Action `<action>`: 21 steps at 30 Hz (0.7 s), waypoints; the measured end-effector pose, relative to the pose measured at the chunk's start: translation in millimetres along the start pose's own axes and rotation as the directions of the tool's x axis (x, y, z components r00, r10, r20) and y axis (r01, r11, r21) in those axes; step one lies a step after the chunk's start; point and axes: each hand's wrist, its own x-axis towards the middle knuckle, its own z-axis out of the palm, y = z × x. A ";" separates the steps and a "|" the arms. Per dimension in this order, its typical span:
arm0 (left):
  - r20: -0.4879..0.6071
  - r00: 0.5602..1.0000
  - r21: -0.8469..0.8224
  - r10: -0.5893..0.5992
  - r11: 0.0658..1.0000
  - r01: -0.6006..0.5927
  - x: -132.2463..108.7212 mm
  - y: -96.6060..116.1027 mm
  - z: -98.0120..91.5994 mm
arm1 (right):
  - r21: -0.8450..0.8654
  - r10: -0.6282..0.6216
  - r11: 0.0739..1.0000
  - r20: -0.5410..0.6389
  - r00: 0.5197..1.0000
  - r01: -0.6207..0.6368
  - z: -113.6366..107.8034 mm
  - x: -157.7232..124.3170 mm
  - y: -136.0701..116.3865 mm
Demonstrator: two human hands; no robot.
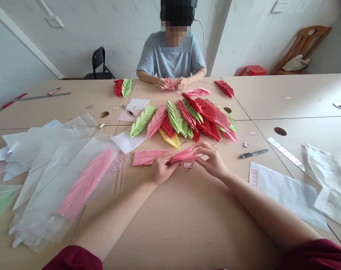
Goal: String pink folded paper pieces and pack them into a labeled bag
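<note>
My left hand and my right hand both pinch a pink folded paper leaf just above the table. The left hand grips its near end, the right hand its far tip. A second flat pink paper piece lies on the table to the left of my left hand. Right behind my hands is a pile of folded paper leaves in red, pink, green and yellow.
A person in a grey shirt sits across the table, folding pink paper. Clear plastic bags with pink paper lie at left. A pen and white sheets lie at right. Chairs stand behind.
</note>
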 end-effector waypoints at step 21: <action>0.112 0.994 0.154 -0.018 0.988 0.000 -1.9 -6.2 4.2 | -0.243 -0.294 0.922 0.072 0.953 0.302 15.0 -9.1 0.7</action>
